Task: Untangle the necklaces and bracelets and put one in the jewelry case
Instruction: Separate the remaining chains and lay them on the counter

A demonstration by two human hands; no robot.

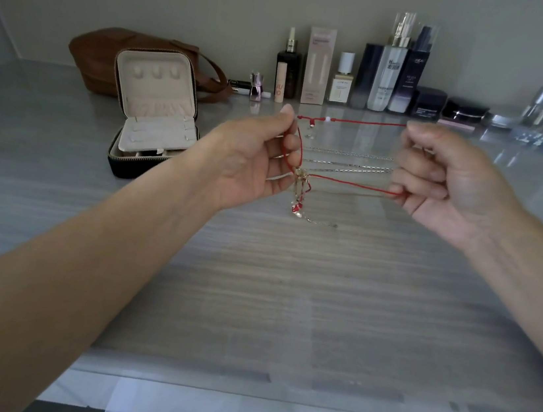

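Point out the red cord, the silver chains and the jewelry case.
red cord (pixel 360 122): head view, middle of its upper taut strand.
silver chains (pixel 348 164): head view, midway along the middle chain.
jewelry case (pixel 156 88): head view, bare beige lining of the open lid.

Grey table (pixel 252 289) (jewelry case (pixel 155 121), bottles (pixel 387 79))

Not much legible tbh. At the back, the dark bottle (pixel 415 76) says L'OREAL near the top, rest too blurry. The pink tube (pixel 280 82) has orange letters, looks like "JU" over "O". The white bottle (pixel 391 80) starts w/ an H, can't read more.
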